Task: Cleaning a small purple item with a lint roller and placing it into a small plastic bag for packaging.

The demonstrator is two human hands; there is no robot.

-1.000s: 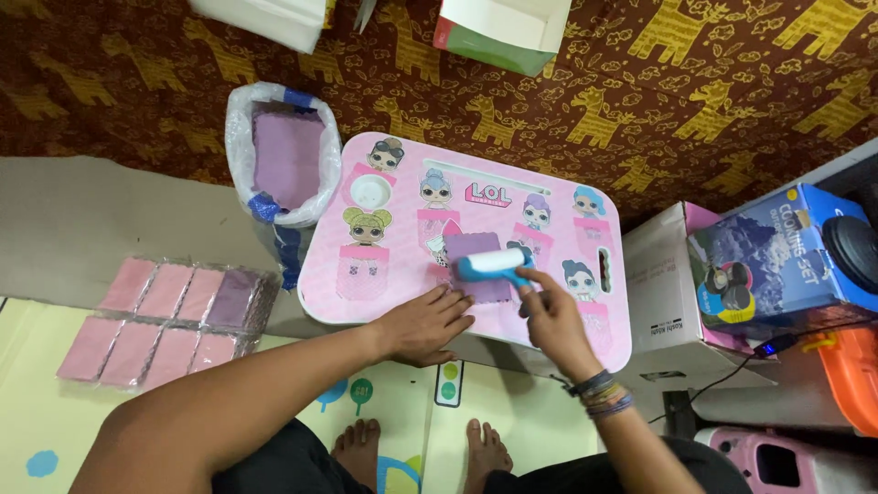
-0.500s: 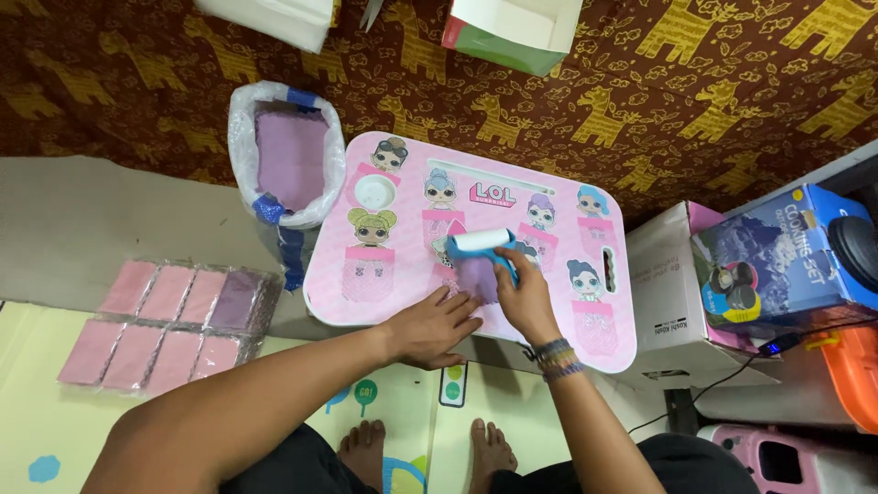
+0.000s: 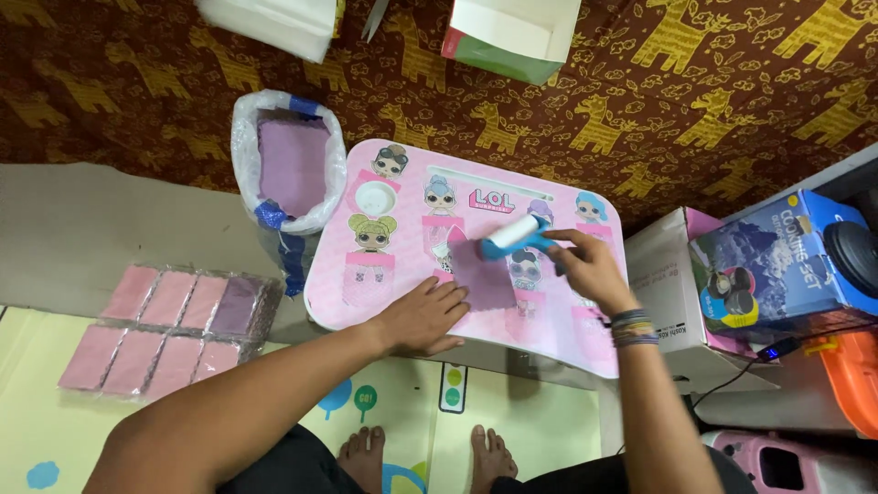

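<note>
A small purple cloth square (image 3: pixel 482 271) lies on a pink lap table (image 3: pixel 384 284) printed with cartoon dolls. My left hand (image 3: pixel 422 316) lies flat on the table, fingertips pressing the cloth's lower left edge. My right hand (image 3: pixel 583 265) grips the blue handle of a white lint roller (image 3: pixel 510 236), whose roll rests at the cloth's upper right corner.
A plastic bag (image 3: pixel 289 165) of purple cloths stands left of the table. Wrapped packs of pink and purple squares (image 3: pixel 169 327) lie on the floor at left. Cardboard boxes (image 3: pixel 675 302), a blue printed box (image 3: pixel 786 256) and an orange object crowd the right. My bare feet show below.
My right hand has swung the roller up and to the right, off the cloth's middle to its top right corner. The left hand stayed on the cloth's edge.
</note>
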